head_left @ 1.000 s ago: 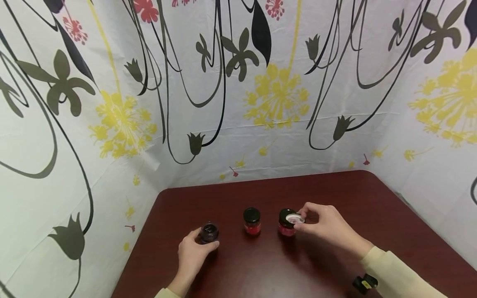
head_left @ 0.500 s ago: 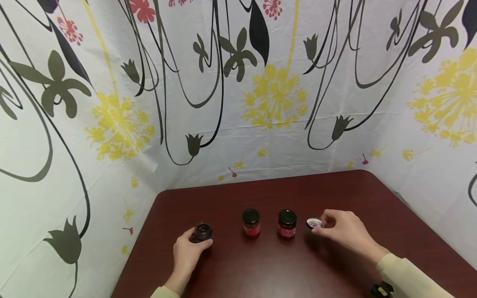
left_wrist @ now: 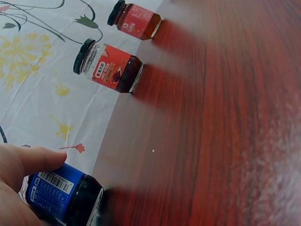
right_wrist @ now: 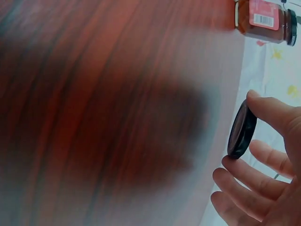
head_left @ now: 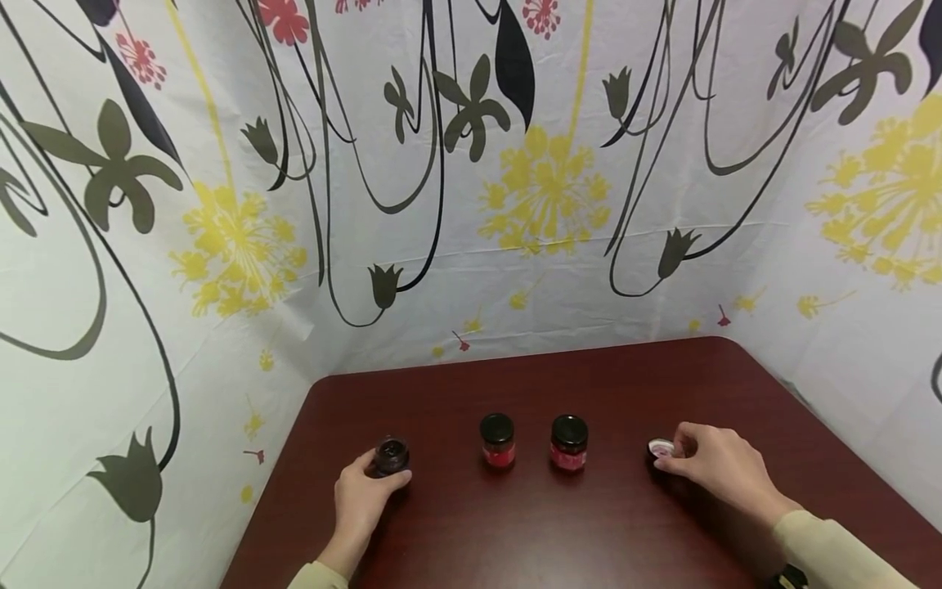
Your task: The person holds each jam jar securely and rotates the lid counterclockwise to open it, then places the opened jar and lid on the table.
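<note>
On the left of the table, my left hand grips a small dark glass jar whose top has no lid. In the left wrist view this jar shows a blue label with a barcode, and its base is at the tabletop. Over the right side, my right hand pinches a round jar lid by its edge, its pale inner face up. From the right wrist view the lid looks black-rimmed, held between thumb and finger, apart from the table.
Two lidded jars with red labels stand upright between my hands: a left one and a right one. The dark red wooden table ends at a flower-printed cloth hanging behind and at the sides.
My right hand has carried the lid rightward, away from the right red-labelled jar. The left hand with the open-topped jar has shifted slightly left.
</note>
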`<state>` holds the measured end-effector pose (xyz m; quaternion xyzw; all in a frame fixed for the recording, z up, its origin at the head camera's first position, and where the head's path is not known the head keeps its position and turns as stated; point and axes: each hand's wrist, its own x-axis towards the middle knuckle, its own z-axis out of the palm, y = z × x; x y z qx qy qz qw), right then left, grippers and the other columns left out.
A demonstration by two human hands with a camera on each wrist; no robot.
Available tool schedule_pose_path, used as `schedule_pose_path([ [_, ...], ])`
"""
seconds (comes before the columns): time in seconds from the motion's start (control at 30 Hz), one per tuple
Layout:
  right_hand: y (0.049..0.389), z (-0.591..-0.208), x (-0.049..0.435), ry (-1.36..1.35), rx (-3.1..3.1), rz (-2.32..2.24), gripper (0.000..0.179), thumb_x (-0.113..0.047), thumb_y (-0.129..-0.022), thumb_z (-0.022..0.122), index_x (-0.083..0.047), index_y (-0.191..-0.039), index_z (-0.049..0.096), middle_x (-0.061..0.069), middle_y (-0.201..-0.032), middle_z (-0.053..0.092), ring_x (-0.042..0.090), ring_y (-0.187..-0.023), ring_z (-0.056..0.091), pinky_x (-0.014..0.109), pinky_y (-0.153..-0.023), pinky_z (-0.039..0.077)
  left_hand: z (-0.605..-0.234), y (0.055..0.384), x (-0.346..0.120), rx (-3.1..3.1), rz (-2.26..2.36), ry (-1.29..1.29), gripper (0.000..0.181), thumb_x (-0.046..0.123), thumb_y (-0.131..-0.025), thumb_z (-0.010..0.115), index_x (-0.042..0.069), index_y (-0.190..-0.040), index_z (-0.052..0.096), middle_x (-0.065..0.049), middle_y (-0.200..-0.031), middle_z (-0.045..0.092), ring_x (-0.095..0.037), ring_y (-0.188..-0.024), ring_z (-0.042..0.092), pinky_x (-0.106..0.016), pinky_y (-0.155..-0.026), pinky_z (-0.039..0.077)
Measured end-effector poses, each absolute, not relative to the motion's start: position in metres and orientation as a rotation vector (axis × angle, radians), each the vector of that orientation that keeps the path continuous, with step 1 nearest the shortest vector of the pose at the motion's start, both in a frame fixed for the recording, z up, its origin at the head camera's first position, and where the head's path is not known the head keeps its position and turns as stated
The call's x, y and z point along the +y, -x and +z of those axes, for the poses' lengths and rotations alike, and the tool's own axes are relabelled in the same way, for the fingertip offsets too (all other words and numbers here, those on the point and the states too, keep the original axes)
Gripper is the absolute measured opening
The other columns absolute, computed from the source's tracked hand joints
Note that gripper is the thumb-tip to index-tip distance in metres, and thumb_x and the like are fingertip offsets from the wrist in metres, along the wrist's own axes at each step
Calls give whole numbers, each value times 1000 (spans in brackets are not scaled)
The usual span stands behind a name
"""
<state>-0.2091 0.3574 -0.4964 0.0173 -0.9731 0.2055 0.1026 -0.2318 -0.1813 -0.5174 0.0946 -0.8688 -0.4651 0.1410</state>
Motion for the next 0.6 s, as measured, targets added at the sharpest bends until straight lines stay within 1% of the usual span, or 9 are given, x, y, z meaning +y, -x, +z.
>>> schedule_pose_path([
  [0.07,209,-499,362,-42,-2887,608,41,-62,-74,81,-27,-88,63,-10,-67,56,14,-65,51,35,-51,35,-518,233,-183,-2511,-1369,-280,66,30,-67,94,8,-125,70,-11,-105,73,-33,-106,64,-52,-91,46],
  [0.17,208,-502,368,-36,-2902,603,49,-62,-74,80,-25,-105,67,-10,-80,64,14,-72,58,36,-52,38,-520,234,-185,-2513,-1397,-283,68,31,-68,93,7,-127,69,-12,-109,72,-34,-109,63,-54,-92,46],
  [0.27,207,-504,372,-45,-2904,587,55,-59,-75,81,-23,-116,68,-5,-93,70,18,-80,64,38,-51,40,-522,235,-186,-2513,-1414,-296,67,32,-68,93,9,-127,70,-12,-111,72,-34,-111,62,-54,-94,45],
  [0.37,205,-505,375,-49,-2896,571,57,-55,-76,83,-23,-120,68,0,-100,72,23,-84,67,39,-50,40,-523,235,-187,-2512,-1421,-300,67,32,-67,94,10,-126,70,-11,-112,72,-34,-112,61,-55,-95,44],
  [0.6,203,-510,377,-61,-2872,557,54,-49,-76,84,-23,-120,68,5,-101,72,28,-85,67,42,-49,41,-523,236,-189,-2507,-1441,-315,66,32,-67,94,12,-126,71,-10,-112,72,-33,-114,61,-54,-96,44],
])
